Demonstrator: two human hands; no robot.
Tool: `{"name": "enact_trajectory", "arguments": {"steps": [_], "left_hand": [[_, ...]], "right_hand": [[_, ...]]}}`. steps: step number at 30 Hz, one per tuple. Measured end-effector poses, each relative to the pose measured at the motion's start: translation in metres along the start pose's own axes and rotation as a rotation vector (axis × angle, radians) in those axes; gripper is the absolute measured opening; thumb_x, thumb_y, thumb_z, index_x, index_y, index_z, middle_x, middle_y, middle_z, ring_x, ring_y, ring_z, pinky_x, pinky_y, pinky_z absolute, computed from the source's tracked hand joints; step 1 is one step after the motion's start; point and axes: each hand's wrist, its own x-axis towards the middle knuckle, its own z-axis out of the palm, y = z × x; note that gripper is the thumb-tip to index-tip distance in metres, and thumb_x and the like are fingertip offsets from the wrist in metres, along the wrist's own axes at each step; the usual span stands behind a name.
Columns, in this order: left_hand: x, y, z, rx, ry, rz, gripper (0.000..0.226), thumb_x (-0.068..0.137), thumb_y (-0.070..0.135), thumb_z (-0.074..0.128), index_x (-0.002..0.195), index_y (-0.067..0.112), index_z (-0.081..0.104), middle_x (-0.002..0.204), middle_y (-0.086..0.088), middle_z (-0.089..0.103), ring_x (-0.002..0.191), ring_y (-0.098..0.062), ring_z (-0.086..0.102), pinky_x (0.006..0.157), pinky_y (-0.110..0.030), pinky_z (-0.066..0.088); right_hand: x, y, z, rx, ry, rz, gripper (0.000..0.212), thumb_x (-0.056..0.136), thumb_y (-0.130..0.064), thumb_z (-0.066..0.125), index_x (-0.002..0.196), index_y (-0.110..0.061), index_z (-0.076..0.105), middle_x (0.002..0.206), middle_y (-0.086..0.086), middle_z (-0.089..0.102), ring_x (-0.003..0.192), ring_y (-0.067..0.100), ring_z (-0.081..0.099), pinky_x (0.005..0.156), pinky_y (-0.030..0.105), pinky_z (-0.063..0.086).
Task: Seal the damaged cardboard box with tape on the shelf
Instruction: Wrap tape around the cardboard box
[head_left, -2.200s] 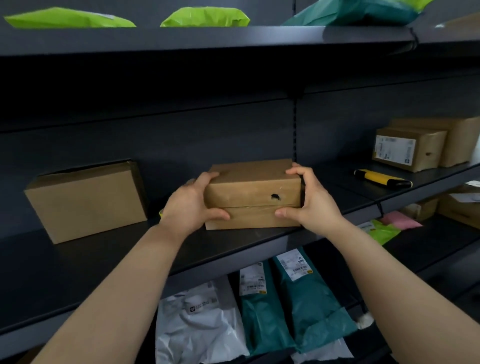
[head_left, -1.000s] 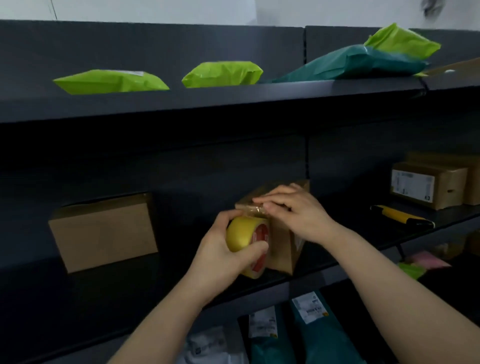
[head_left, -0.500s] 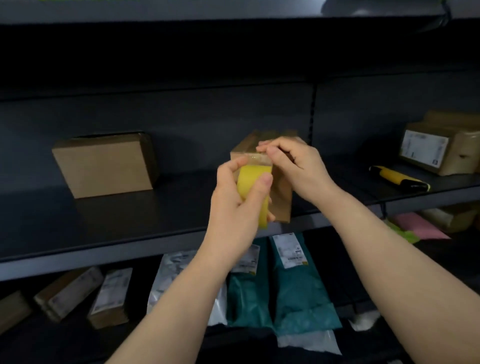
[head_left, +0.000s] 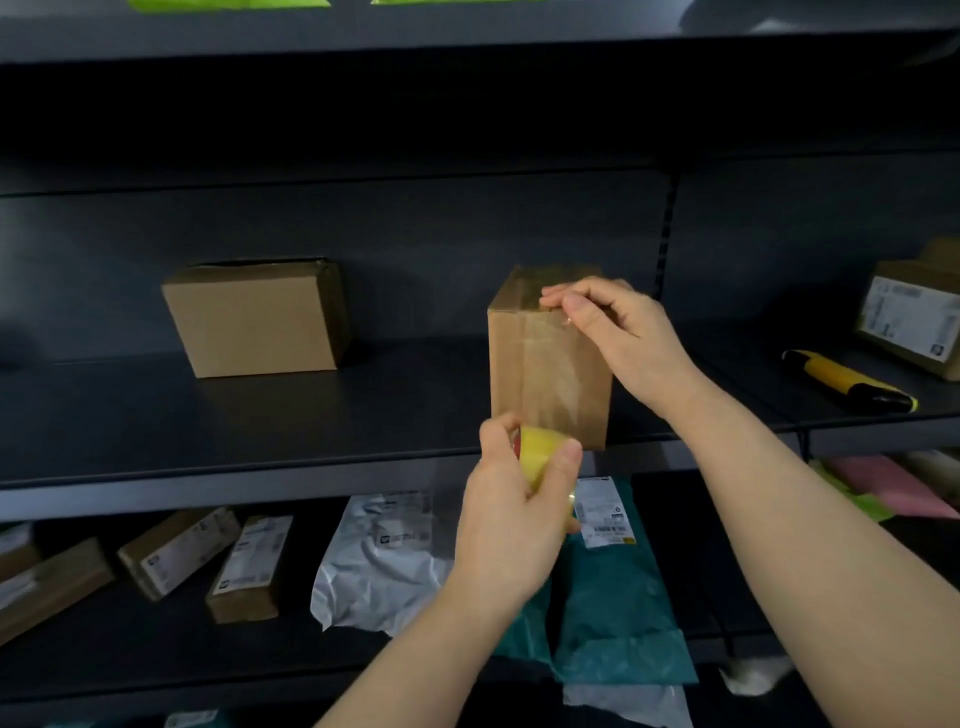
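The damaged cardboard box stands on end near the front edge of the dark middle shelf. A strip of clear tape runs down its front face from the top edge to the roll. My left hand grips the yellow tape roll just below the box's bottom edge. My right hand presses the tape's upper end against the box's top front edge with pinched fingers. The hole in the box is hidden.
A second cardboard box sits at the back left of the same shelf. A yellow-and-black cutter and labelled boxes lie to the right. The lower shelf holds small boxes, a white mailer and teal mailers.
The box went from lying flat in both hands to standing on end. My left hand took the tape roll and pulled it from the box's top down past its bottom edge, leaving tape on the face.
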Motion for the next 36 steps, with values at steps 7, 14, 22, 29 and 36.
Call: {"name": "enact_trajectory", "arguments": {"steps": [7,14,22,29,36], "left_hand": [[-0.011,0.009,-0.005,-0.207,-0.105,-0.083,0.032,0.093,0.026,0.066,0.12,0.029,0.05,0.093,-0.004,0.066,0.052,-0.022,0.061,0.052,-0.034,0.052],[-0.021,-0.022,0.011,-0.02,0.093,-0.053,0.046,0.091,0.042,0.064,0.127,0.026,0.041,0.091,-0.004,0.067,0.056,-0.012,0.067,0.058,-0.043,0.06],[-0.032,-0.038,0.014,-0.285,-0.076,-0.071,0.059,0.082,0.048,0.064,0.133,0.034,0.04,0.085,-0.005,0.071,0.068,-0.02,0.068,0.061,-0.036,0.058],[-0.021,-0.05,0.029,-0.076,0.15,-0.116,0.064,0.076,0.066,0.068,0.123,0.034,0.039,0.107,-0.001,0.067,0.088,-0.015,0.07,0.065,-0.045,0.061],[-0.05,-0.064,0.015,-0.178,-0.036,0.015,0.028,0.092,0.04,0.06,0.117,0.048,0.049,0.098,-0.005,0.067,0.084,-0.021,0.068,0.059,-0.04,0.059]], "right_hand": [[-0.004,-0.02,-0.006,-0.138,-0.065,-0.102,0.022,0.1,-0.028,0.051,0.112,-0.026,0.069,0.1,-0.016,0.064,0.103,0.006,0.056,0.092,0.025,0.041],[-0.014,-0.019,-0.004,-0.096,-0.021,-0.08,0.015,0.095,-0.035,0.058,0.106,-0.035,0.069,0.109,-0.018,0.068,0.11,-0.002,0.056,0.102,0.03,0.04],[-0.004,-0.016,-0.005,-0.033,-0.067,0.025,0.02,0.093,-0.036,0.061,0.112,-0.035,0.067,0.104,-0.027,0.061,0.104,-0.013,0.052,0.092,0.01,0.039],[-0.002,-0.017,-0.01,-0.037,-0.121,0.008,0.016,0.093,-0.032,0.062,0.107,-0.034,0.069,0.103,-0.021,0.065,0.105,-0.007,0.056,0.093,0.01,0.041],[-0.011,-0.028,-0.015,-0.021,-0.102,-0.017,0.017,0.091,-0.028,0.064,0.107,-0.029,0.07,0.095,-0.018,0.064,0.096,-0.009,0.056,0.085,0.006,0.04]]}}
